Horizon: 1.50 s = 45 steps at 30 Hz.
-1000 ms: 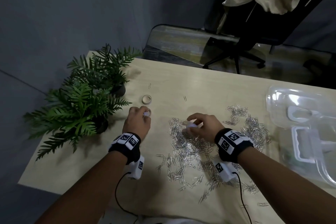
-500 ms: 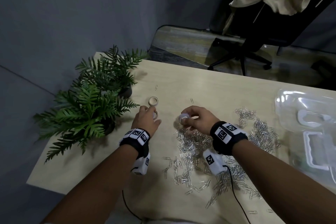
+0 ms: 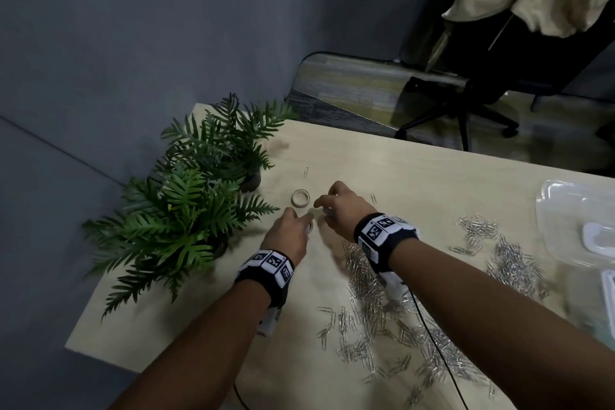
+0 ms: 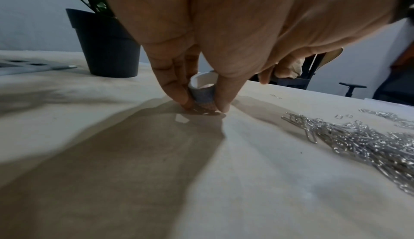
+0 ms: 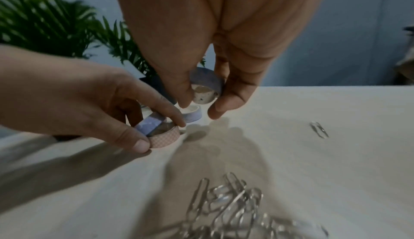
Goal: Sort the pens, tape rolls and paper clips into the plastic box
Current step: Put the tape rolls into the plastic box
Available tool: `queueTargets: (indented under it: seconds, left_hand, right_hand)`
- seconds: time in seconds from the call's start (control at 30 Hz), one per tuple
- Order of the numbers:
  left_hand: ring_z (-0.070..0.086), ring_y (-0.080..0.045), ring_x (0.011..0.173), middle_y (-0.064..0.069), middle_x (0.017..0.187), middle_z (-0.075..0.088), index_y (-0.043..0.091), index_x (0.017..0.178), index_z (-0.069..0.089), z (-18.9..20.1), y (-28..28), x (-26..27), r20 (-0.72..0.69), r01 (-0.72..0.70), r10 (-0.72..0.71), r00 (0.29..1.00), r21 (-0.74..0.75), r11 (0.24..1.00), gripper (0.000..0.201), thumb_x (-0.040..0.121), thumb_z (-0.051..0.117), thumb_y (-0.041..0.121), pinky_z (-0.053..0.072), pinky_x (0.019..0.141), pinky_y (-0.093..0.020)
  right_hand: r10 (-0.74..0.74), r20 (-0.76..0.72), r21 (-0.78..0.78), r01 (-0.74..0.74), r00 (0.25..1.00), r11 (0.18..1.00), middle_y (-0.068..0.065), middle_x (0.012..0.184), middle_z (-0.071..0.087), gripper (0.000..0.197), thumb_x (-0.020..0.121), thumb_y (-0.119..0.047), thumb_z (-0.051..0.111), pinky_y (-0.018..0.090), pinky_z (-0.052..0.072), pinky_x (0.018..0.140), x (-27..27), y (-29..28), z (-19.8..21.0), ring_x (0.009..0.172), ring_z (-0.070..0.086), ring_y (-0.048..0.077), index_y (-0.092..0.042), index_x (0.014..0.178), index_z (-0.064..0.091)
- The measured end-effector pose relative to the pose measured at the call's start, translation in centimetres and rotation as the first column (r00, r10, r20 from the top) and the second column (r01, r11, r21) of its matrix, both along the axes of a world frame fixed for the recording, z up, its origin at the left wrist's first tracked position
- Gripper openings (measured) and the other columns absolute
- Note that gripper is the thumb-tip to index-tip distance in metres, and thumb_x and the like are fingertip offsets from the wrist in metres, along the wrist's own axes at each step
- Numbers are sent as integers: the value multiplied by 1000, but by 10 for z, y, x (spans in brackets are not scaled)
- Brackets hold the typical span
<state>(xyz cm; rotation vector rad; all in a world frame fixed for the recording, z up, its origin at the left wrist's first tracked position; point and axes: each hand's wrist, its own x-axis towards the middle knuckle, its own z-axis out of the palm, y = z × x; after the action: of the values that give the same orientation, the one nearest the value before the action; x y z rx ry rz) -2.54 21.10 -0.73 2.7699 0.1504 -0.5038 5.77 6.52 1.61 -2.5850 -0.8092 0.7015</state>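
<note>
My left hand (image 5: 160, 134) pinches two stacked tape rolls against the table: a blue roll (image 5: 151, 124) tilted on a pink checked roll (image 5: 167, 139). The left wrist view shows the same stack (image 4: 202, 95) between thumb and fingers. My right hand (image 5: 201, 107) hovers just right of it and grips a blue-grey tape roll (image 5: 207, 85) above the table. Another tape roll (image 3: 301, 198) lies flat just beyond both hands. Silver paper clips (image 3: 372, 286) are heaped to the right. The clear plastic box (image 3: 572, 220) stands open at the far right edge. No pens are in view.
Two potted ferns (image 3: 186, 210) in dark pots crowd the table's left corner, close to my left hand. Single clips (image 3: 306, 172) lie apart from the heap. A black office chair (image 3: 466, 100) stands beyond the far table edge.
My right hand lifted a tape roll off the paper clip heap and carried it left, next to my left hand. The left hand stayed on its rolls by the fern.
</note>
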Motion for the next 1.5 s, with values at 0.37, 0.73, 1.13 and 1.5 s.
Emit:
queueTargets:
  seconds: [0.37,0.73,1.13,1.5]
  left_hand:
    - [60,-31,101,-8,116,54,16,119,56,-2,17,-3,-4,-63,64,998,37,997,29,92,49,11,46,84,-36]
    - [61,-33,103,-12,114,60,18,119,56,4,28,-5,-41,-165,166,985,31,986,26,94,48,19,50,84,-38]
    - [58,-34,107,-9,124,50,18,126,53,33,-8,-4,8,-140,141,990,-28,990,33,93,51,19,46,87,-37]
    - [54,-27,114,-5,130,48,19,129,57,88,-135,32,193,19,26,981,-229,973,45,89,53,0,44,97,-33]
  right_hand:
    - [152,20,-187,-146,988,972,7,164,4,62,86,2,59,47,55,86,9,40,-14,113,60,39,-14,143,41]
    - [280,39,-252,-262,959,932,14,134,43,36,98,-7,41,48,52,86,8,47,-17,108,59,40,-7,133,49]
    - [104,53,-183,-93,993,979,16,116,49,35,90,1,50,45,55,82,3,-4,-4,92,64,39,-10,123,55]
    - [-352,203,130,331,914,935,14,116,59,35,94,-21,58,43,53,87,-3,-171,70,101,62,38,-15,129,58]
